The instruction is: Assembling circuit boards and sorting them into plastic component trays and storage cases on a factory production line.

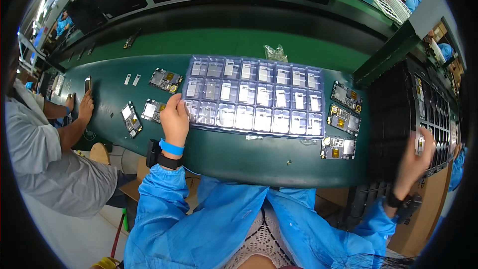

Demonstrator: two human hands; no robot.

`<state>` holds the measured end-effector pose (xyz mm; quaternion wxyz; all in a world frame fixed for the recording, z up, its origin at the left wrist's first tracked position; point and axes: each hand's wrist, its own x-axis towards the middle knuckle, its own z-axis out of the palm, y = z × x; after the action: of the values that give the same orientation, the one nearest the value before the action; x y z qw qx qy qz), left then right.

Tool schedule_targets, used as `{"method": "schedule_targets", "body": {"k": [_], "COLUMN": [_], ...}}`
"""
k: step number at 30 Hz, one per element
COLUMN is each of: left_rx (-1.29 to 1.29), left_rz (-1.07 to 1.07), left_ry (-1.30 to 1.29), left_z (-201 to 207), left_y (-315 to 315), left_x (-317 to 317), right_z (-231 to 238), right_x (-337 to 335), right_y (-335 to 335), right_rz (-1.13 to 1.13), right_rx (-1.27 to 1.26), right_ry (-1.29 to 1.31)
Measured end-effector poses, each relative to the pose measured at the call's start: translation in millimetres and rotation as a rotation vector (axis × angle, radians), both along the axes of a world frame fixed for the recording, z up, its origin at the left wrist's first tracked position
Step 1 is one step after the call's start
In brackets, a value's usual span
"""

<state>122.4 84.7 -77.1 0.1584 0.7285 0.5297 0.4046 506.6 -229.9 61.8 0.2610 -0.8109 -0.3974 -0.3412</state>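
My left hand (175, 119) grips the left edge of a clear plastic compartment tray (254, 134) lying on the green table. Small silver-white metal pieces (246, 93) sit in its compartments. Off to the far right, my right hand (416, 157) is closed around a small circuit board (420, 143), partly covered by the fingers and beside a black slotted tray (438, 142). One circuit board (153, 111) lies right by my left hand, with another circuit board (165, 79) behind it. Right of the clear tray, several circuit boards form a column, including a front board (338, 148).
The black slotted tray tops a dark stack (391, 124) at the table's right end, beside a cardboard box (423, 209). A green post (386, 55) rises behind it. A plastic bag (275, 53) lies behind the clear tray. Someone in grey (59, 154) stands at the left, holding a phone (88, 83).
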Motion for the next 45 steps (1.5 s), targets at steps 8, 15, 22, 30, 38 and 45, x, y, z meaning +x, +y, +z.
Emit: {"method": "schedule_targets", "body": {"k": [8,15,22,30,38,45], "left_rx": [0.038,-0.086,-0.557,-0.327,-0.45,-0.235], "left_rz": [-0.016,-0.064,-0.293,-0.628,-0.226,-0.231], "left_ry": [0.152,-0.195,-1.253,-1.959,-1.554,-0.998], "left_z": [16,19,43,59,22,-23], "left_y": [3,14,28,13,-21,-49], "left_x": [7,-4,-17,-71,-84,-61], "right_z": [-90,-78,-29,79,181,256], "right_x": [-96,-93,-96,-140,-263,-338], "right_y": [113,120,145,174,262,389], "right_rz": [0.704,0.79,0.813,1.098,1.232,1.175], "right_rx": [-0.602,-0.503,-0.065,0.172,0.547,0.689], "right_ry": [0.237,0.231,-0.165,-0.712,-0.78,-0.809]}}
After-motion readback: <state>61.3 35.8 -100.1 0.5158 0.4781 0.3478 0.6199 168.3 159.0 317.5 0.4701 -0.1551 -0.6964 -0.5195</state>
